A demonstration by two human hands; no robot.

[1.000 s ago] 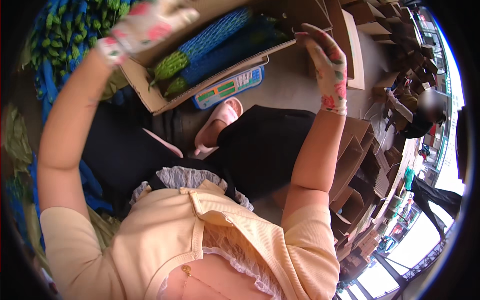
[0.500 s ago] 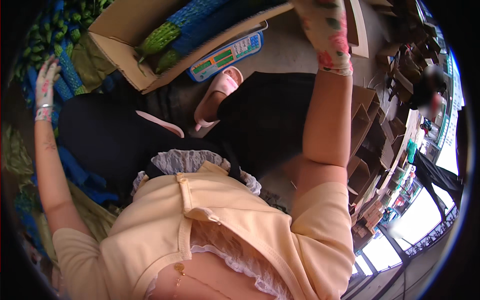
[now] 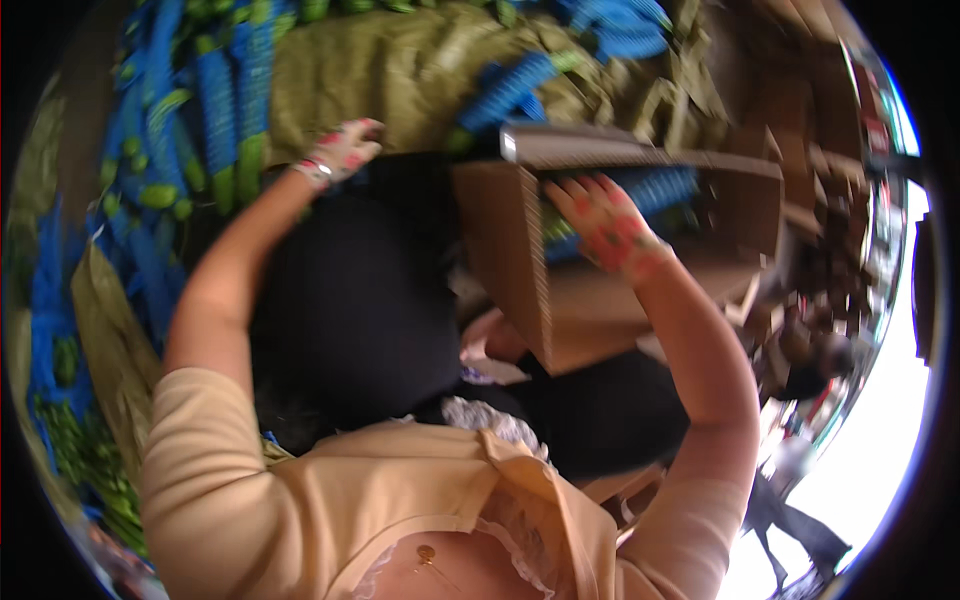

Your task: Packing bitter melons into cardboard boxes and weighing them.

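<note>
My right hand [image 3: 608, 225], in a floral-patterned glove, reaches into an open cardboard box [image 3: 620, 310]. Its fingers lie stretched over bitter gourds in blue net sleeves [image 3: 665, 190]; whether they touch them is unclear. Also gloved, my left hand [image 3: 343, 152] is above my dark-trousered knee, beside a brownish-green sheet [image 3: 350, 65]. Its fingers are loosely extended and somewhat blurred, with nothing visible in them. Left of that hand lie several netted bitter gourds [image 3: 215, 110] with green ends. One more netted gourd [image 3: 510, 95] rests on the sheet behind the box.
A flat tray with a shiny metal edge [image 3: 590, 145] stands just behind the box. More netted gourds [image 3: 620, 25] lie at the far side. On the right are stacked cardboard boxes [image 3: 800, 130] and a blurred person [image 3: 810, 360]. A pink slipper-clad foot [image 3: 490, 345] is beside the box.
The view has turned, and the box appears farther right. My right hand has come from the far upper right into the box. My left hand has left the gourds and is near my knee.
</note>
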